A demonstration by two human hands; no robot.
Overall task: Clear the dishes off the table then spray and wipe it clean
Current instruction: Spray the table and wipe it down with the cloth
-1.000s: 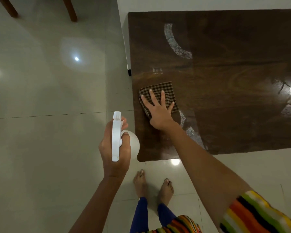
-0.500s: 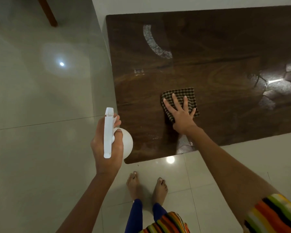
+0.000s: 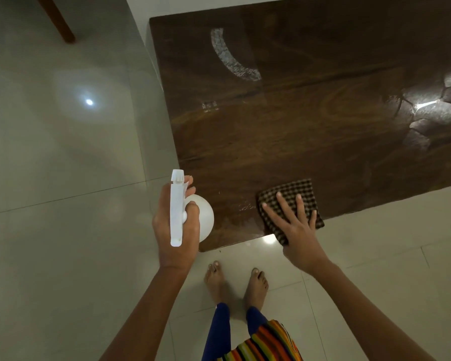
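The right hand [image 3: 294,230] lies flat with its fingers spread on the checkered cloth [image 3: 292,207], pressing it down at the near edge of the wooden bench [image 3: 284,121], and one corner of the cloth hangs over that edge. The left hand [image 3: 175,230] is wrapped tightly around the white spray bottle [image 3: 182,209], held just off the near left corner with its nozzle pointing away from the person. The foamy white arc [image 3: 229,57] and the wet patch [image 3: 427,113] lie well apart from the cloth, farther in and to the right, so I judge the right hand must push the cloth forward.
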